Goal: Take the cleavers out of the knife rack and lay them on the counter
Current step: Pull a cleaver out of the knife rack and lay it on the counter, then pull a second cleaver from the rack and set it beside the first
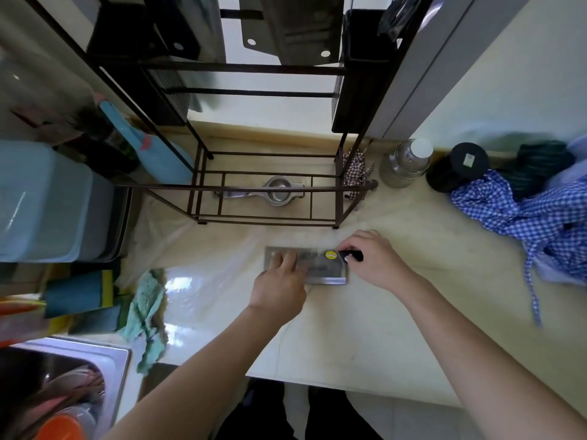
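Counter (365, 312): one cleaver (320, 269), two hands.

Two bare forearms, no sleeves, left hand (279, 290) and right hand (374, 258) without rings.

1. One cleaver (320, 269) lies flat on the bench (365, 328).
2. Two hands: the left hand (279, 290) on the blade, the right hand (373, 260) at the handle.
3. One rack (273, 176) stands at the back.
4. One juicer (270, 190) lies inside the rack's base.
5. Two jars stand to the right: one clear (405, 163), one dark (455, 168).
6. Two checked cloths: a blue one (533, 217) and a small red one (355, 173).
7. One green rag (146, 315).
8. One sink (63, 385).
9. One blue tub (41, 201).
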